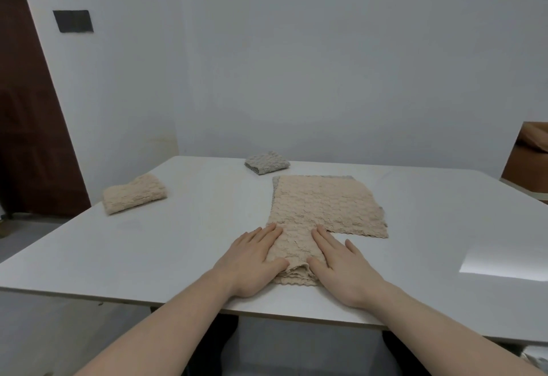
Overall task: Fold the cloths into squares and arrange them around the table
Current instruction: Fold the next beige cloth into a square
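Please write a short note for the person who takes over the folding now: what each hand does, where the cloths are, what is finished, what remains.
Left hand and right hand: both flat, fingers straight, pressing the sides of the folded beige textured cloth at the near edge of the white table. No grip on it.
Done: a folded beige cloth lies far left, a folded grey cloth at the far edge.
Left: place the pressed cloth; fold the unfolded beige cloth in the middle and the grey cloth beneath it, only an edge visible.
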